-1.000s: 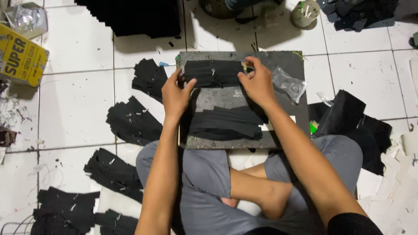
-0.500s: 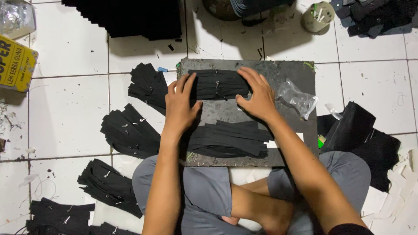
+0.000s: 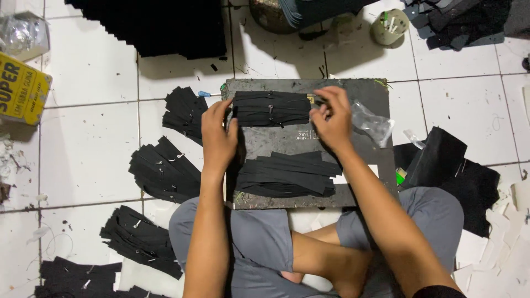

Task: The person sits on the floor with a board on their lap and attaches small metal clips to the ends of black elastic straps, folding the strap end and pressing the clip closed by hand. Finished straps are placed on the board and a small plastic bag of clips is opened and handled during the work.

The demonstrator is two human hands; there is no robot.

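I sit cross-legged on a white tiled floor with a dark grey board (image 3: 361, 179) in front of my knees. A stack of black zipper strips (image 3: 270, 108) lies across the board's far half, and a second black stack (image 3: 287, 174) lies on its near half. My left hand (image 3: 218, 135) presses against the left end of the far stack, fingers spread. At that stack's right end my right hand (image 3: 331, 118) has its fingertips pinched on the strips' ends.
Several bundles of black zipper strips (image 3: 165, 171) fan out on the tiles to the left. A clear plastic bag (image 3: 372, 122) lies on the board's right side. Black fabric pieces (image 3: 447, 165) sit at right, a yellow carton (image 3: 22, 91) far left, a black pile (image 3: 160, 25) at top.
My hands have shifted from flat on the far stack to its two ends, the right one curling into a pinch. The view has also drifted so the board sits lower.
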